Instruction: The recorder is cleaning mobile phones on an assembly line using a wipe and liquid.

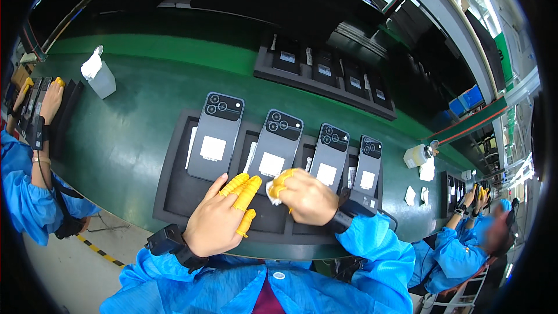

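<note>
Several grey phones lie back-up in a black tray [174, 163] on the green belt, each with a white sticker. My left hand [224, 218], with yellow finger cots, rests flat on the tray below the leftmost phone [215, 136]. My right hand [305, 196] is closed on a small white cloth [273, 189] pressed at the lower edge of the second phone [275, 145]. Two more phones [329, 154] [367, 166] stand to the right in the same tray.
A second black tray [325, 72] of dark parts sits farther back. A white bottle with a cloth [100, 74] stands at the left, another bottle [418, 156] at the right. Other workers' hands [49, 102] [474, 197] are busy at both sides.
</note>
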A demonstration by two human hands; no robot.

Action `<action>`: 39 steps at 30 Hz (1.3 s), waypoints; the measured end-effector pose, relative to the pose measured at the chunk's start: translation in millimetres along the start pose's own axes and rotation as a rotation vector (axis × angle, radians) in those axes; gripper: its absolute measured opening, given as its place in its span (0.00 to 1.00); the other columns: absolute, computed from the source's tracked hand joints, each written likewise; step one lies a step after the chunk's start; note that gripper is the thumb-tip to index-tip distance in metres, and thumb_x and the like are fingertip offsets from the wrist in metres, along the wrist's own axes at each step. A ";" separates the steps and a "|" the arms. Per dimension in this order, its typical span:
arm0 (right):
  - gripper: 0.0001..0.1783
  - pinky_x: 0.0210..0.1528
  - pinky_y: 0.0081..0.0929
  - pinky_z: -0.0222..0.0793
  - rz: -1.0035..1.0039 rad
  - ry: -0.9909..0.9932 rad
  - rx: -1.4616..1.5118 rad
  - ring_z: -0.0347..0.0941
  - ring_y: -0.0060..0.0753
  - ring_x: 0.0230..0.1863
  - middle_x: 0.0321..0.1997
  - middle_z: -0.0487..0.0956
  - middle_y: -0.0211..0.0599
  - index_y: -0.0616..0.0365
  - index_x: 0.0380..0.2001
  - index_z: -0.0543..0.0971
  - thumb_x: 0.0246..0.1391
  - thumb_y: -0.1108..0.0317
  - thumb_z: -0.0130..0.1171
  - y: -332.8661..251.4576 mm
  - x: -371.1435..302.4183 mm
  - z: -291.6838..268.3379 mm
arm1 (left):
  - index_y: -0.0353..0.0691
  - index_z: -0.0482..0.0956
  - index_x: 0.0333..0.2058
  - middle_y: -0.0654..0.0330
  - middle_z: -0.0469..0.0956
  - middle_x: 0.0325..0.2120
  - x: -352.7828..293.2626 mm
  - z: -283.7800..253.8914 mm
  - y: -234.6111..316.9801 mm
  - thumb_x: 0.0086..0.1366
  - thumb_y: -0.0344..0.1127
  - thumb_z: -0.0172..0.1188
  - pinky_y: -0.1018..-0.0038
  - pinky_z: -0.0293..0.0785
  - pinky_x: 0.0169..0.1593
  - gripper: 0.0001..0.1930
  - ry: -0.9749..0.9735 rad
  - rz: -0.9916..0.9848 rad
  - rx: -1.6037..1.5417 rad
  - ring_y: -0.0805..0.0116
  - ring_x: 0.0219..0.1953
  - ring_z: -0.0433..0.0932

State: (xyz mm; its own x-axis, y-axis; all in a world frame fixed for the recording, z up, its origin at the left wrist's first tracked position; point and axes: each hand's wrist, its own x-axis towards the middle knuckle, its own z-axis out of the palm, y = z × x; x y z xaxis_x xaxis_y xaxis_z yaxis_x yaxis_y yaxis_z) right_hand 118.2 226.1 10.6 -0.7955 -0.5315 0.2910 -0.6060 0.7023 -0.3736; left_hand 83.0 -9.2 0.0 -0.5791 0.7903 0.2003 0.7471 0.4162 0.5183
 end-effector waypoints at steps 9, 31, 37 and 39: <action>0.15 0.47 0.37 0.75 0.094 0.195 -0.026 0.77 0.49 0.43 0.38 0.80 0.44 0.59 0.35 0.83 0.40 0.82 0.61 14.3 31.0 -34.6 | 0.33 0.65 0.62 0.47 0.74 0.53 -0.2 -2.3 -1.4 0.63 0.32 0.56 0.54 0.51 0.70 0.28 -0.020 -0.010 -0.008 0.51 0.62 0.68; 0.13 0.51 0.38 0.74 0.081 -0.026 0.178 0.77 0.44 0.44 0.38 0.79 0.41 0.60 0.32 0.81 0.37 0.77 0.59 -45.9 -21.1 15.5 | 0.32 0.60 0.65 0.44 0.67 0.60 -0.5 -2.5 -5.2 0.63 0.33 0.59 0.54 0.52 0.70 0.33 0.152 -0.114 -0.218 0.43 0.66 0.62; 0.13 0.44 0.35 0.77 0.408 0.537 -0.030 0.80 0.45 0.39 0.37 0.83 0.42 0.59 0.34 0.83 0.42 0.82 0.63 -22.8 -85.6 -74.8 | 0.31 0.61 0.65 0.46 0.69 0.60 -8.9 -2.3 -5.9 0.64 0.35 0.58 0.63 0.56 0.68 0.32 0.183 -0.186 -0.143 0.48 0.64 0.65; 0.11 0.40 0.32 0.75 0.625 0.649 -0.199 0.79 0.44 0.37 0.36 0.83 0.42 0.61 0.32 0.83 0.41 0.83 0.65 -6.8 -127.5 -101.3 | 0.30 0.64 0.62 0.44 0.69 0.60 -4.8 1.0 -2.7 0.64 0.36 0.59 0.60 0.55 0.69 0.31 0.187 -0.205 -0.177 0.42 0.65 0.63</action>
State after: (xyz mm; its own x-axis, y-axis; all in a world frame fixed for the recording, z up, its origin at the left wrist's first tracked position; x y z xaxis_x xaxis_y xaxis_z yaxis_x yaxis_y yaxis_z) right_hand 224.4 337.0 65.2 -0.7822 0.2992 0.5465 -0.0076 0.8725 -0.4886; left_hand 84.1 -13.7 -3.1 -0.7739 0.5949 0.2171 0.5497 0.4609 0.6967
